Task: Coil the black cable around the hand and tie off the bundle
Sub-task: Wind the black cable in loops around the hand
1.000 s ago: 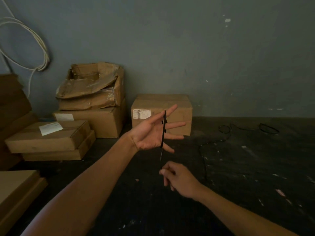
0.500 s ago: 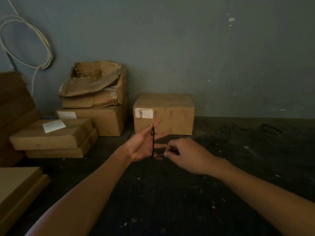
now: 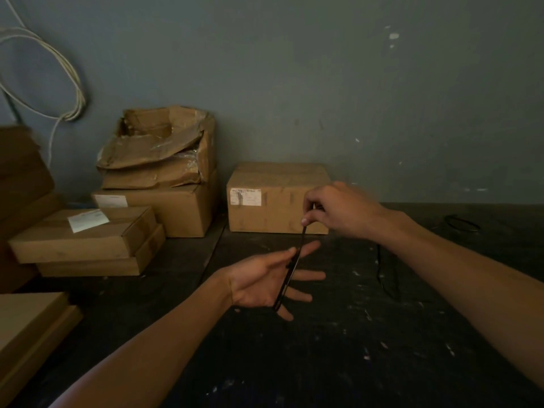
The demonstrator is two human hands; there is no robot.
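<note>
Left hand (image 3: 265,279) was flat, palm up, fingers spread, thumb pressing the black cable (image 3: 290,270) against the palm. Cable wraps ran across the palm, long axis tilted up and away toward the right hand (image 3: 338,212), which sat just above and beyond, pinching the cable's free run. Slack trailed to the right over the dark tabletop (image 3: 323,363), nearly lost against it. Wrap count unreadable; far end faint near the wall, right side. Next wrap likely goes under the left fingers
</note>
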